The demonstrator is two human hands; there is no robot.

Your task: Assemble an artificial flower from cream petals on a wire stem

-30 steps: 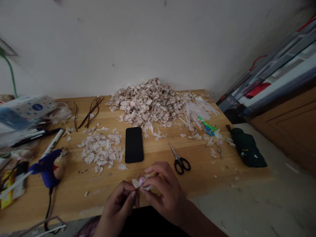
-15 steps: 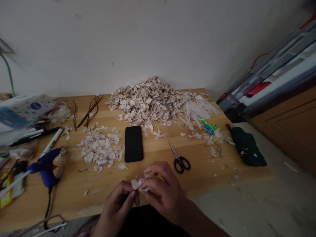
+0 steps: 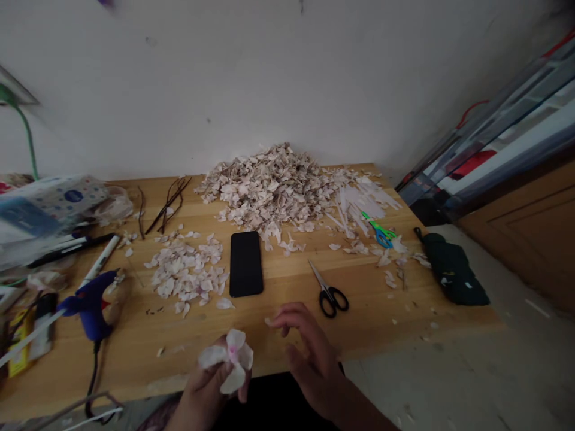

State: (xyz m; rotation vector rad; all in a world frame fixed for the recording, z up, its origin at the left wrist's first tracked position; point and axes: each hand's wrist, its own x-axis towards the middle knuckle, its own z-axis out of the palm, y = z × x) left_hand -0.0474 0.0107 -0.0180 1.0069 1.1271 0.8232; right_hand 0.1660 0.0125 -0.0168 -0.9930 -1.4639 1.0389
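Observation:
My left hand (image 3: 207, 388) grips a small white paper flower with a pink centre (image 3: 229, 359) near the front edge of the wooden table (image 3: 135, 335). Just to its right, my right hand (image 3: 309, 353) hovers with its fingers spread and nothing in them. A black phone (image 3: 246, 263) lies face down beyond the hands. Black-handled scissors (image 3: 327, 290) rest to the right of the phone. A small heap of pale petals (image 3: 186, 272) lies left of the phone, and a large pile of petals (image 3: 274, 188) sits against the wall.
A blue glue gun (image 3: 90, 305) with its cord lies at the left, among pens and packets. Thin brown twigs (image 3: 166, 203) lie near the back. Green-and-blue scissors (image 3: 380, 230) and white strips are at the right. A dark folded umbrella (image 3: 451, 269) sits on the table's right edge.
My right hand has let go of the flower and moved right, fingers spread. My left hand has shifted slightly left and down, holding the flower alone, its petals now spread out.

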